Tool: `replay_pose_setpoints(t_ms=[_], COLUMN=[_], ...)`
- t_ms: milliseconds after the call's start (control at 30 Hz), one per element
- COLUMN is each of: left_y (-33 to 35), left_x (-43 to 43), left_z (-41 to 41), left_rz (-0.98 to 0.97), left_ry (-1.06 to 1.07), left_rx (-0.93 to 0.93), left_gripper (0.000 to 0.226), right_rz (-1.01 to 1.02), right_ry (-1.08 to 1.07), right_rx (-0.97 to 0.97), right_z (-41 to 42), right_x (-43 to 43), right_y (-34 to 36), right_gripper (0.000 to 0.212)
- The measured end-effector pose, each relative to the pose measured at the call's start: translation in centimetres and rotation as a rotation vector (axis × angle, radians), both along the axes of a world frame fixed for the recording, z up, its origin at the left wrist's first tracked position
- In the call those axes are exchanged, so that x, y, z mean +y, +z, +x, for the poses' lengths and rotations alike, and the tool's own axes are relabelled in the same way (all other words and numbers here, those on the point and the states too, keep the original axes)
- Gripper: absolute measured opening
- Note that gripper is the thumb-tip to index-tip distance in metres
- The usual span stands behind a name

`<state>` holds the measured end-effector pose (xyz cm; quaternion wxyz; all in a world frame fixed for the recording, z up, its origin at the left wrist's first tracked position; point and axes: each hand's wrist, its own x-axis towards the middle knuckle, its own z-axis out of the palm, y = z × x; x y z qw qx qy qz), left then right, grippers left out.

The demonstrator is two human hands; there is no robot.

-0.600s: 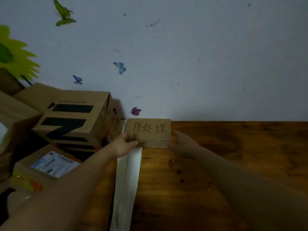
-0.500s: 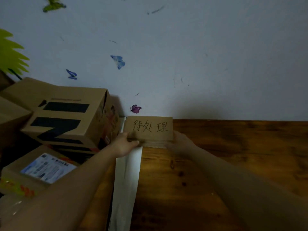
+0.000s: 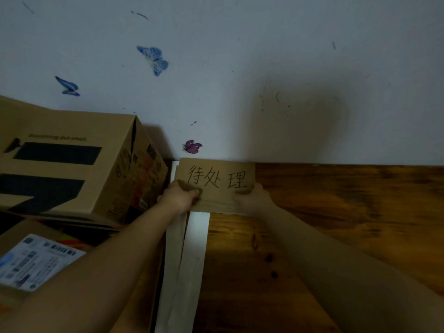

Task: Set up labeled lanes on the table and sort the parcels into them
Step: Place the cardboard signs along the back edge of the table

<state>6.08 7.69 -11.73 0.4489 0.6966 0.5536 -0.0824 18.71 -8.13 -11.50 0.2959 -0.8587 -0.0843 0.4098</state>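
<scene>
Left hand point(image 3: 179, 197) pinches the lower left corner of the cardboard sign point(image 3: 217, 180), thumb across its face, its other fingers hidden behind. Nearest, at lower left, a parcel point(image 3: 36, 263) with a blurred white shipping label is cut off by the frame edge. A white strip point(image 3: 192, 260) runs up the wooden table point(image 3: 324, 224) from the bottom centre, its top end hidden under the sign. Right hand point(image 3: 252, 198) grips the sign's lower right corner the same way. The sign stands mid-frame at the table's far edge, against the wall point(image 3: 264, 68), with three handwritten characters. Left of it sits a large box point(image 3: 67, 164), partly out of frame. Above is a purple butterfly point(image 3: 192, 147).
</scene>
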Motion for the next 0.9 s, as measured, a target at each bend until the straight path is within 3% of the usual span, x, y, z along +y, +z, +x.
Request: replay_pose_setpoints(t_ms=[167, 233, 367, 533, 667, 900], left_y=[1.2, 2.2, 4.8, 8.5, 11.0, 13.5], left_x=[-0.7, -1.3, -2.0, -3.4, -4.9, -5.6], left_z=[0.0, 0.0, -0.8, -2.9, -4.8, -7.0], left_rz=[0.062, 0.029, -0.137, -0.247, -0.299, -0.237], left_ry=[0.035, 0.090, 0.255, 0.224, 0.169, 0.214], left_rx=[0.020, -0.061, -0.337, -0.549, -0.627, -0.709], left_gripper=[0.047, 0.036, 0.047, 0.052, 0.029, 0.024], right_rz=[-0.013, 0.018, 0.123, 0.296, 0.407, 0.504], right_ry=[-0.058, -0.073, -0.131, -0.275, -0.340, -0.424], right_rx=[0.009, -0.009, -0.031, -0.075, -0.068, -0.031], right_z=[0.7, 0.7, 0.7, -0.2, -1.1, -1.2], right_x=[-1.0, -1.4, -2.4, -4.8, -6.4, -7.6], right_y=[0.6, 1.5, 3.4, 6.5, 8.9, 11.4], right_gripper=[0.076, 0.072, 0.074, 0.071, 0.049, 0.048])
